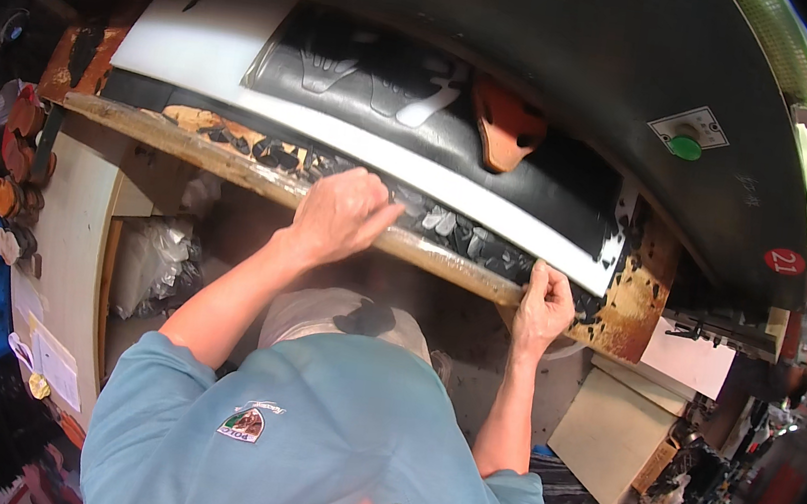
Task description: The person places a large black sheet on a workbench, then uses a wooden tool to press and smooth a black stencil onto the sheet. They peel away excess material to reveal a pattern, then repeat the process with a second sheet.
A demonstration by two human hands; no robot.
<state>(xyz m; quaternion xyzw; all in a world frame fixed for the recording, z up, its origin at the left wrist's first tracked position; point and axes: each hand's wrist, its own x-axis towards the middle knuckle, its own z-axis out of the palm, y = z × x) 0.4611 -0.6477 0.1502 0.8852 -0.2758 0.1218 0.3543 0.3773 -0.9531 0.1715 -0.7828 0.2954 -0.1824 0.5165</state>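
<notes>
Left hand [343,214] rests curled on the black leather offcuts [447,225] along the wooden bench edge [233,166], pinning them. Right hand [542,309], farther right, pinches the white cutting board's [490,202] near edge, fingers together, steadying it.

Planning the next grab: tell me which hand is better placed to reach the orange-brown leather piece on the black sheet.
Right hand, probably: the orange-brown leather piece lies up and right, nearer it than the left hand.
</notes>
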